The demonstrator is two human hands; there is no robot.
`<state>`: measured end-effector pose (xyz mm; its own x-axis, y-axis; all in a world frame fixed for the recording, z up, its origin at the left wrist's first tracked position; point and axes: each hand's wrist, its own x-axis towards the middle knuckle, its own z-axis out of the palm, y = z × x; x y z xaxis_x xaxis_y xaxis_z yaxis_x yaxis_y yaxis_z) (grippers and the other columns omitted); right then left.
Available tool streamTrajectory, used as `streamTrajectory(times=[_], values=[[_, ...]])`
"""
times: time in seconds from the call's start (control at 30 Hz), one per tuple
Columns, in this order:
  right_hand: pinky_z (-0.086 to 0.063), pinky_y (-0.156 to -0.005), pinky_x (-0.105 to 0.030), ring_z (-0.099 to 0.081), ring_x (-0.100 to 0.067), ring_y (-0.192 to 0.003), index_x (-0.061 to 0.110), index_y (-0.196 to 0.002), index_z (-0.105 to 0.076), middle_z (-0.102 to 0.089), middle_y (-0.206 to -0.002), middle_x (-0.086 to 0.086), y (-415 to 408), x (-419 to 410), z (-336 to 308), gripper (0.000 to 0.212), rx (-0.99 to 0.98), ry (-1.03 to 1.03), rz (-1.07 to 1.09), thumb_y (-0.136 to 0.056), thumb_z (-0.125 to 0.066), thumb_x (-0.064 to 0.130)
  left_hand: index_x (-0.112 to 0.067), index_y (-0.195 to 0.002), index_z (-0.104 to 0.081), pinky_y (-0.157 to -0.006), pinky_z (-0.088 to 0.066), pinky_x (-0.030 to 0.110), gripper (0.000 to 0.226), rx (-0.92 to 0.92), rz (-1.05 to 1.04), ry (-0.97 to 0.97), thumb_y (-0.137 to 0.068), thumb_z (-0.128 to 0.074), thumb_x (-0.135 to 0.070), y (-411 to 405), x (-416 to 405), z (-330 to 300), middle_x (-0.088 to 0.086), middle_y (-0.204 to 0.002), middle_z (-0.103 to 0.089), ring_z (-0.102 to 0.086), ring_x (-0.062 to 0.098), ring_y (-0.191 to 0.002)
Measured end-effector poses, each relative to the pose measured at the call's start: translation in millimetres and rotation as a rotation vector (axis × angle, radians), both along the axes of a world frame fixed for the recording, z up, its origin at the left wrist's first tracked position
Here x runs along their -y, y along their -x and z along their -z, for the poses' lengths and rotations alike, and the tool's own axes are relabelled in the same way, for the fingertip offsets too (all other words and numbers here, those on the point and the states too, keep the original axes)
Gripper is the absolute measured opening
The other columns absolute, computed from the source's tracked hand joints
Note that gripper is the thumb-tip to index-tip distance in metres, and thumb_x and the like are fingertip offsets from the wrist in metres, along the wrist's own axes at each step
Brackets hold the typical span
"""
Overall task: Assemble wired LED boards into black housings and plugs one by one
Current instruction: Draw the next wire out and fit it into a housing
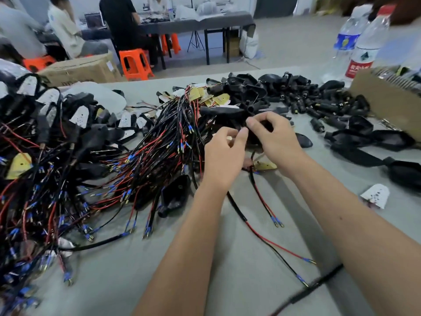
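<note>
Both hands up over the worktop [227,258]: right hand [276,142] pinching a black housing [256,137], left hand [224,156] pinching something small beside it; better feed the wires straight, no forcing

Black housing [255,135], seemingly board-fitted, red-black wires [262,199] trailing.

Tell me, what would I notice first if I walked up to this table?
Probably the big tangle of red and black wires with blue tips, heaped across the left half of the table. Next, the left hand and right hand meeting in the middle, pinching a black housing. Behind them lies a pile of black plugs, with two bottles at the far right.
</note>
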<state>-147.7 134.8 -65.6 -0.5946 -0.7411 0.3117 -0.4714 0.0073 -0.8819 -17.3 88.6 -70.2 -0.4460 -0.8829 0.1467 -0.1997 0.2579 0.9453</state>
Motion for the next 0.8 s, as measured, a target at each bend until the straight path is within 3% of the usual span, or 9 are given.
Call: streamTrajectory(times=[0.07, 0.13, 0.2, 0.3, 0.4, 0.53, 0.63, 0.8], values=[[-0.055, -0.091, -0.042, -0.065, -0.011, -0.094, 0.016, -0.110, -0.072, -0.072, -0.098, 0.003, -7, 2, -3, 0.025, 0.072, 0.022, -0.075, -0.106, -0.053, 0.032, -0.019, -0.109, -0.064, -0.065, -0.065, 0.044, 0.011, -0.055, 0.092, -0.062, -0.098, -0.065, -0.023, -3, 2, -2, 0.007, -0.095, -0.074, -0.076, 0.026, -0.060], [-0.053, -0.079, -0.038, -0.064, -0.013, -0.085, 0.019, -0.112, -0.070, -0.072, -0.096, -0.005, -14, 7, -4, 0.029, 0.102, 0.026, -0.077, -0.108, -0.047, 0.036, -0.020, -0.100, -0.067, -0.059, -0.065, 0.045, 0.015, -0.025, 0.064, -0.040, -0.094, -0.064, -0.007, -12, 10, -3, 0.008, -0.088, -0.076, -0.075, 0.026, -0.057], [-0.052, -0.075, -0.041, -0.065, -0.020, -0.079, 0.020, -0.103, -0.069, -0.072, -0.090, -0.009, -20, 14, -6, 0.025, 0.095, 0.019, 0.016, -0.105, -0.050, 0.037, -0.014, -0.094, -0.068, -0.059, -0.064, 0.048, 0.018, -0.010, -0.043, -0.010, -0.094, -0.058, 0.000, -22, 21, -3, 0.009, -0.082, -0.075, -0.075, 0.025, -0.055], [-0.057, -0.078, -0.037, -0.070, -0.019, -0.081, 0.018, -0.092, -0.072, -0.073, -0.085, 0.000, -26, 25, -7, 0.016, -0.001, -0.071, 0.126, -0.098, -0.058, 0.023, -0.012, -0.091, -0.060, -0.055, -0.063, 0.041, 0.022, -0.078, -0.265, 0.043, -0.097, -0.045, 0.003, -37, 34, -4, 0.011, -0.077, -0.071, -0.073, 0.021, -0.051], [-0.055, -0.077, -0.032, -0.070, -0.018, -0.077, 0.015, -0.092, -0.075, -0.074, -0.085, -0.001, -45, 43, -13, 0.014, -0.068, -0.127, 0.031, -0.097, -0.063, 0.019, -0.019, -0.090, -0.052, -0.048, -0.059, 0.033, 0.028, -0.245, -0.389, 0.050, -0.097, -0.038, 0.005, -43, 39, -7, 0.012, -0.075, -0.067, -0.072, 0.025, -0.050], [-0.050, -0.071, -0.030, -0.065, -0.018, -0.074, 0.010, -0.091, -0.077, -0.074, -0.083, -0.005, -73, 74, -17, 0.026, -0.159, -0.272, -0.086, -0.096, -0.069, 0.034, -0.016, -0.090, -0.052, -0.053, -0.062, 0.041, 0.028, -0.360, -0.479, 0.026, -0.094, -0.039, 0.008, -46, 45, -4, 0.012, -0.085, -0.065, -0.072, 0.030, -0.054], [-0.049, -0.064, -0.037, -0.061, -0.019, -0.065, 0.008, -0.088, -0.076, -0.072, -0.076, -0.009, -80, 85, -14, 0.026, 0.073, -0.278, -0.095, -0.093, -0.074, 0.033, -0.013, -0.090, -0.052, -0.057, -0.063, 0.043, 0.026, -0.409, -0.523, 0.001, -0.093, -0.040, 0.009, -46, 48, -2, 0.009, -0.081, -0.066, -0.073, 0.027, -0.055], [-0.051, -0.067, -0.035, -0.065, -0.023, -0.067, 0.010, -0.076, -0.072, -0.072, -0.071, -0.008, -54, 72, -8, 0.040, 0.010, -0.218, 0.158, -0.099, -0.061, 0.040, -0.015, -0.090, -0.049, -0.058, -0.061, 0.032, 0.026, -0.436, -0.513, 0.010, -0.094, -0.036, 0.007, -44, 48, 2, 0.007, -0.084, -0.064, -0.074, 0.023, -0.057]])
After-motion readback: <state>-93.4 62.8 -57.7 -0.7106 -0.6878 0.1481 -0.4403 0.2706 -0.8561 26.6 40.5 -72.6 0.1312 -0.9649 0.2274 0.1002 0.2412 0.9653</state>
